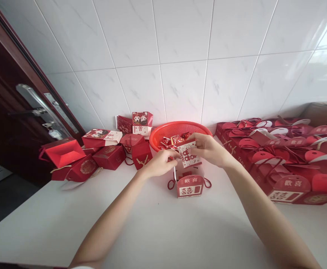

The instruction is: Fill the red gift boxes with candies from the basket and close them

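Both my hands hold a small red-and-white patterned packet (189,155) just above an open red-and-white gift box (189,185) with cord handles on the white table (157,231). My left hand (160,163) pinches the packet's lower left corner, fingers closed. My right hand (208,149) grips its upper right edge, fingers closed. Right behind the packet stands a red plastic basket (163,132) with several small red wrapped items inside.
Several open and folded red gift boxes (107,147) lie scattered at the left by the tiled wall. A dense row of closed red boxes with handles (286,157) fills the right side. A dark door with a metal handle (36,106) stands at far left.
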Motion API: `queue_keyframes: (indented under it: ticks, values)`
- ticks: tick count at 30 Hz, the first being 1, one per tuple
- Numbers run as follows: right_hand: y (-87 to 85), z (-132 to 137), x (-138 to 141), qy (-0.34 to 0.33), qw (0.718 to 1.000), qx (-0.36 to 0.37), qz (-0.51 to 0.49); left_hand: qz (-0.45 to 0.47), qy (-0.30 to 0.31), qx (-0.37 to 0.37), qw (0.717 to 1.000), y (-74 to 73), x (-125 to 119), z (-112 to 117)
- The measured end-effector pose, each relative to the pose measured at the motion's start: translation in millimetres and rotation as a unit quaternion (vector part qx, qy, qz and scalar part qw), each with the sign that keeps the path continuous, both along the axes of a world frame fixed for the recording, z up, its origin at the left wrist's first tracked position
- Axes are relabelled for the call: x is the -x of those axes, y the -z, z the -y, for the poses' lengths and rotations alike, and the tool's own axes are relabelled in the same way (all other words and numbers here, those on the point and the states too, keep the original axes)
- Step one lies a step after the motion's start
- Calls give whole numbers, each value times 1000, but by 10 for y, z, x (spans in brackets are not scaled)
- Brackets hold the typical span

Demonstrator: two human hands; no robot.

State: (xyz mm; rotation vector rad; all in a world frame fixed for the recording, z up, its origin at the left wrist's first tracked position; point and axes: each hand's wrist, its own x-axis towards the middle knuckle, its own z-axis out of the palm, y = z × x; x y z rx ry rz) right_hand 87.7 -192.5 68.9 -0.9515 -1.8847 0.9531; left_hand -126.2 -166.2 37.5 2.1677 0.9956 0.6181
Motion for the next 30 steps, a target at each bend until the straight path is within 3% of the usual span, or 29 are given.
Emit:
queue_keyframes:
  ticks: [12, 17, 23, 30]
  values:
    - [67, 61, 97, 64, 977, -40, 197, 5, 21, 2, 1000, -22, 8, -18]
    - [78, 97, 117, 50, 966, -21, 254, -4, 20, 10, 1000, -29, 2, -23]
    - [88, 92, 98, 82, 956, -61, 276, -17, 1, 14, 1000, -13, 18, -24]
    - [-39, 99, -26, 81, 970, -85, 212, -16, 4, 12, 1000, -8, 35, -25]
